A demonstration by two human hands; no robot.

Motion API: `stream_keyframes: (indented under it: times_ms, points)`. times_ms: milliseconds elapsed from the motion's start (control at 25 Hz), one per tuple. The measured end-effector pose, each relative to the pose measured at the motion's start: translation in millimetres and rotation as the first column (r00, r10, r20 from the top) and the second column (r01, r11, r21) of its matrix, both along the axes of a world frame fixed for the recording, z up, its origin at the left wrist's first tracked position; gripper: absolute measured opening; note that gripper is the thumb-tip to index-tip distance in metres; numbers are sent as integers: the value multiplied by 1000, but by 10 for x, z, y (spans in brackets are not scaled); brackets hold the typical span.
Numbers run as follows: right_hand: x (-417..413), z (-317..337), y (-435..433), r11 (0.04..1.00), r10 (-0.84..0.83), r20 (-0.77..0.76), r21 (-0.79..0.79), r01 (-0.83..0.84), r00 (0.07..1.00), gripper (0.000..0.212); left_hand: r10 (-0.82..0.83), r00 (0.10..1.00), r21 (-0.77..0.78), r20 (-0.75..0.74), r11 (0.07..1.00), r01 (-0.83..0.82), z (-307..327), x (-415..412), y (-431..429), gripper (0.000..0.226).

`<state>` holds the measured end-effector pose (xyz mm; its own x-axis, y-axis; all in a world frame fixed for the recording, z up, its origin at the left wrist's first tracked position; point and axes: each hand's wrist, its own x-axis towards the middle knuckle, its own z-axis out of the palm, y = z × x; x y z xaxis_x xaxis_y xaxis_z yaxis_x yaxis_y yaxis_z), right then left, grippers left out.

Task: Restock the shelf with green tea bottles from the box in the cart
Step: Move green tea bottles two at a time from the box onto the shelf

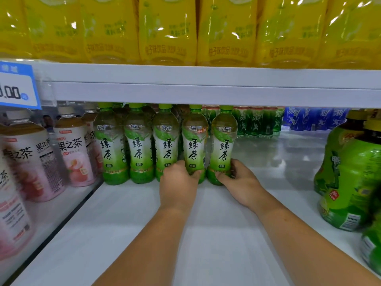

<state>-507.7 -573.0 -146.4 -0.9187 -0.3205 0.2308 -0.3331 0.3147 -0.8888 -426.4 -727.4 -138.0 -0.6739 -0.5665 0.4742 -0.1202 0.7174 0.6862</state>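
Green tea bottles in clear plastic (pixel 166 145) stand upright on the white shelf (pixel 127 223); left hand (pixel 178 185) grips the fourth bottle (pixel 194 145), right hand (pixel 240 181) apparently the fifth bottle (pixel 223 145).

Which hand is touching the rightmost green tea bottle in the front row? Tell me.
Touching: the right hand. The head view shows its fingers wrapped around the base of the rightmost green tea bottle, no gap visible.

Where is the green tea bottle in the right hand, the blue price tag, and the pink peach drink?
green tea bottle (pixel 223 145), head view, on its label.
right hand (pixel 240 180), head view, on its back.
blue price tag (pixel 17 87), head view, on its white middle.
pink peach drink (pixel 75 159), head view, on its label.
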Motion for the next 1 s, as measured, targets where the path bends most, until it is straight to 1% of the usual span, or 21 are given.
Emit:
stream_keyframes:
  times_ms: [120, 240, 360, 480, 520, 600, 680, 760, 920, 1000]
  points:
    - [93, 62, -2, 999, -44, 15, -15, 44, 999, 44, -22, 1000, 25, -16, 999, 22, 37, 115, 19, 23]
    - [225, 152, 6, 996, -92, 83, 0, 92, 992, 41, -31, 999, 91, 41, 995, 28, 91, 247, 105, 23]
    - [406, 221, 10, 991, -131, 123, 34, 128, 984, 26, -88, 990, 223, 110, 973, 62, 114, 358, 204, 30]
    - [659, 295, 43, 992, -127, 92, -9, 128, 988, 15, -146, 986, 343, 84, 933, 109, 222, 564, 258, 36]
    - [752, 310, 66, 992, -118, 92, -43, 122, 989, 16, -178, 982, 370, 59, 918, 144, 244, 650, 285, 37]
    - [972, 300, 125, 987, -108, 104, -106, 119, 989, 25, -234, 972, 422, 21, 883, 204, 267, 887, 340, 38]
    - [1127, 245, 184, 983, -107, 131, -133, 124, 986, 30, -282, 959, 442, 35, 865, 238, 216, 1067, 374, 42]
    - [1256, 190, 264, 982, -87, 156, -153, 111, 984, 34, -337, 939, 430, 66, 859, 278, 173, 1265, 400, 48]
    - [1555, 185, 465, 987, -25, 185, -149, 53, 982, 36, -403, 911, 444, 93, 835, 324, 222, 1698, 515, 47]
    - [1718, 203, 602, 993, -4, 240, -116, 33, 971, 35, -411, 901, 479, 136, 824, 303, 298, 1909, 567, 45]
